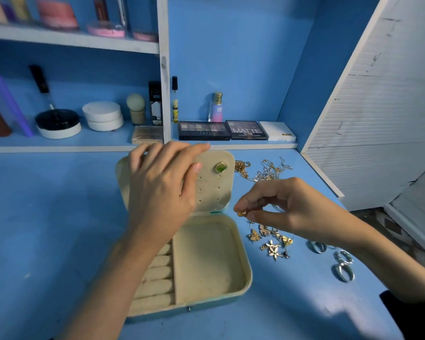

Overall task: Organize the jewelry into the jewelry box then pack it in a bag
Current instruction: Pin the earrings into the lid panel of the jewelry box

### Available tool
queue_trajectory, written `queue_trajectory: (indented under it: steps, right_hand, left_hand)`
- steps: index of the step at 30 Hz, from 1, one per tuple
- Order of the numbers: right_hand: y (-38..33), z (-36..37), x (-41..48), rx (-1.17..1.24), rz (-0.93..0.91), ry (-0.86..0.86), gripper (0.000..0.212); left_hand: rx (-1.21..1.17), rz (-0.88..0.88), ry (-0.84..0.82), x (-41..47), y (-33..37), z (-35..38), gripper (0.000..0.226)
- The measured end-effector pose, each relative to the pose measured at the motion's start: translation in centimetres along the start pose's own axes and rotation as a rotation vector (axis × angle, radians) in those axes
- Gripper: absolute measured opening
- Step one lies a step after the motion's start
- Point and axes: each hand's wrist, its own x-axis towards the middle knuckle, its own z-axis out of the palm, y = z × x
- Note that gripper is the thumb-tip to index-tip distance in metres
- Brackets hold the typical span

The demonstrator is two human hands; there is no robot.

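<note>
The box [206,266] lies open in the middle of the blue worktop [47,229], its base toward the viewer, with ring rolls on the left and one wide compartment on the right. The lid [214,187] stands up at the back, and a green stud [221,167] is pinned at the upper right of its perforated pad. The left hand [162,187] lies spread on the lid, fingers over its top edge and thumb on the pad. The right hand [287,207], just right of the hinge, pinches a small gold piece [242,213] between thumb and forefinger. Below it lie loose earrings [272,241], with rings [341,263] further right and chains [263,168] beside the lid. On the shelf [231,145], whose front edge runs just behind the lid, one palette [245,130] reads "MATTE". A white palette [277,134] reads "NUDE" and a bottle [217,109] reads "SB". The lettering on the dark palette [204,130] is too blurred to read. A white slatted panel [378,119] bounds the worktop on the right, near the chains. A broad stretch of worktop runs left of the box.
</note>
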Motion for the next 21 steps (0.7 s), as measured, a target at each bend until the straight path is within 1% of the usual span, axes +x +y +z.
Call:
queue_trajectory:
  steps: [4, 11, 14, 18, 21]
  right_hand:
    - [-1.0, 1.1, 1.1, -0.063, -0.076, 0.109, 0.01]
    - [-2.4, 3.1, 3.9, -0.314, -0.149, 0.388, 0.006]
    - [-2.6, 3.6, 4.9, -0.368, -0.132, 0.435, 0.015]
    - [-2.7, 4.0, 5.3, -0.395, -0.121, 0.455, 0.007]
    - [-2.5, 4.0, 5.1, -0.402, -0.104, 0.459, 0.008]
  left_hand:
    - [-0.005, -0.008, -0.007, 0.1, 0.2, -0.1, 0.024]
    - [-0.011, -0.008, -0.02, 0.1, 0.2, -0.4, 0.028]
    - [-0.012, -0.017, -0.039, 0.2, 0.2, -0.5, 0.032]
    - [-0.025, -0.033, -0.042, 0.2, 0.2, -0.6, 0.032]
    - [-0.026, -0.031, -0.038, 0.2, 0.3, -0.5, 0.03]
